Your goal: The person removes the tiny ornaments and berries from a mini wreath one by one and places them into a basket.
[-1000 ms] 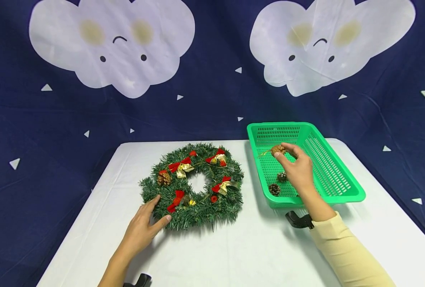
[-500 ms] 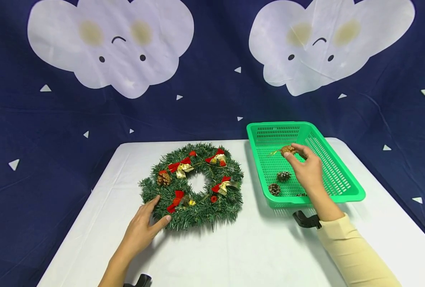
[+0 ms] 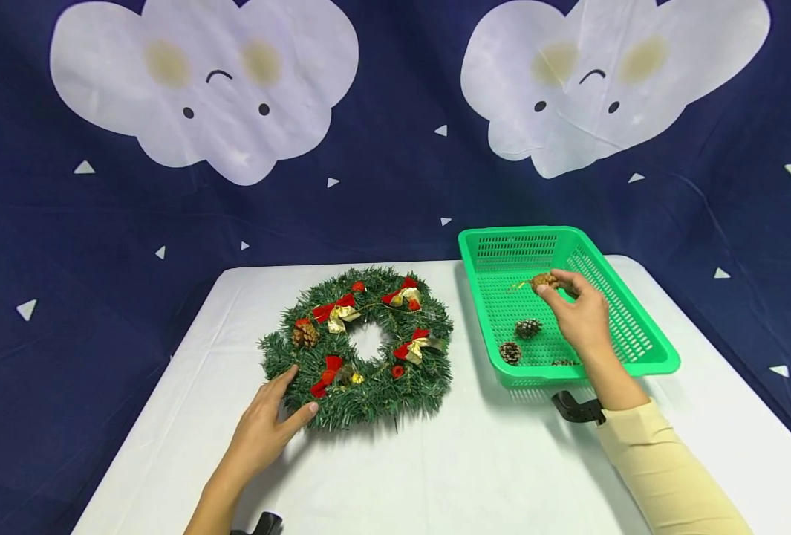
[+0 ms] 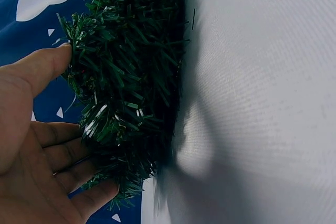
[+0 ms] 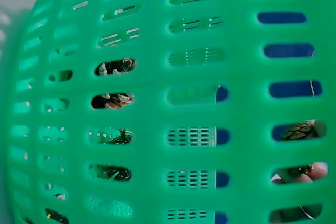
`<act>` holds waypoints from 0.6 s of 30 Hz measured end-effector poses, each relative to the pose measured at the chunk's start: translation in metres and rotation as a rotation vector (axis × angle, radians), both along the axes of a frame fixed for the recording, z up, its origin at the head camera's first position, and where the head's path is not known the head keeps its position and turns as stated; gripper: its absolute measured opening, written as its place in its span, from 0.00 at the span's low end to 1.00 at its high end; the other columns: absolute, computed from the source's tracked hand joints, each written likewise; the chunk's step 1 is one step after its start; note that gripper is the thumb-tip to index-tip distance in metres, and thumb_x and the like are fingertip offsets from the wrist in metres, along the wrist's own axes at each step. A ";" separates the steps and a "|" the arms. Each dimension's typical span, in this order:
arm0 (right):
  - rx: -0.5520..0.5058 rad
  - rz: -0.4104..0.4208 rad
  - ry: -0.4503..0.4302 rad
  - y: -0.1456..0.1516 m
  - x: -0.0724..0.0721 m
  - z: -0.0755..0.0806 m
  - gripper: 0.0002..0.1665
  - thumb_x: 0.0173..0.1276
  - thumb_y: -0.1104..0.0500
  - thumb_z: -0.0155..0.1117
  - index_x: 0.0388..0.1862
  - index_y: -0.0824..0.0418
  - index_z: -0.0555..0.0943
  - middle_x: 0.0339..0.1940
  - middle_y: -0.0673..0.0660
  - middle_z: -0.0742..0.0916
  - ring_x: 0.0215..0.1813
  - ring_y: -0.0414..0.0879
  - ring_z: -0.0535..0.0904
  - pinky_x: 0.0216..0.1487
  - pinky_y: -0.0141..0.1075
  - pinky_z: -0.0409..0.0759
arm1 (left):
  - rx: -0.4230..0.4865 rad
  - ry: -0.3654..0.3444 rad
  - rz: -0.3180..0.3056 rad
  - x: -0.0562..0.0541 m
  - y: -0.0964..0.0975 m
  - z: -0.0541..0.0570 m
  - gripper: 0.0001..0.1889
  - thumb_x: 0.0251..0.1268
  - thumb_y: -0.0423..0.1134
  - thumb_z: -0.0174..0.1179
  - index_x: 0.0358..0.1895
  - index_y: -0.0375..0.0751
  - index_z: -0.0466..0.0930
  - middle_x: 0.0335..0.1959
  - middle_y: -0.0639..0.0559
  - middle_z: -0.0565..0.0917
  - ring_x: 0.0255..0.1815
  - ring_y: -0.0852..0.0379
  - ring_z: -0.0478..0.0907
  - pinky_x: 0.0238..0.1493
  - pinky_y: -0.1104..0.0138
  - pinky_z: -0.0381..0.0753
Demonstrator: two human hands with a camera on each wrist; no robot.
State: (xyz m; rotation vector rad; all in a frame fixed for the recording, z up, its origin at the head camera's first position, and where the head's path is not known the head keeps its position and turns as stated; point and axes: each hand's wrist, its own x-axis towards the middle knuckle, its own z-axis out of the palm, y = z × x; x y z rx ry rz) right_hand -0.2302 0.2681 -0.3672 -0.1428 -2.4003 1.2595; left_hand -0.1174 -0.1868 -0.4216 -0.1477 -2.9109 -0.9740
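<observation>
A green wreath [image 3: 382, 397] with red and gold bows, red berries and a brown pine cone [image 3: 304, 334] lies flat on the white table. My left hand [image 3: 261, 427] rests at its near left edge, thumb and fingers spread. In the left wrist view, the fingers [image 4: 68, 153] reach along the needles without curling round them. Over the green basket [image 3: 485, 319], my right hand [image 3: 582, 319] pinches a golden-brown pine cone [image 3: 544, 281] between thumb and fingers, its gold string hanging leftward. In the right wrist view, the basket wall [image 5: 149, 124] hides most of that hand.
Dark, white-tipped pine cones [image 3: 527, 328] lie on the basket floor, one of them near its front left corner. The white table [image 3: 428, 468] ends at a dark blue curtain [image 3: 395, 200] printed with clouds. A black wrist mount [image 3: 578, 409] hangs under my right wrist.
My right hand has moved a little to the right over the basket with the pine cone, uncovering more of the cones below. The left hand and wreath have stayed put.
</observation>
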 end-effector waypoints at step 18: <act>0.087 0.079 -0.127 0.006 0.000 -0.002 0.34 0.66 0.42 0.59 0.64 0.61 0.72 0.57 0.68 0.81 0.65 0.65 0.70 0.58 0.58 0.70 | 0.017 -0.004 0.000 0.000 0.001 0.001 0.41 0.62 0.59 0.57 0.73 0.42 0.55 0.71 0.33 0.62 0.71 0.31 0.57 0.63 0.34 0.59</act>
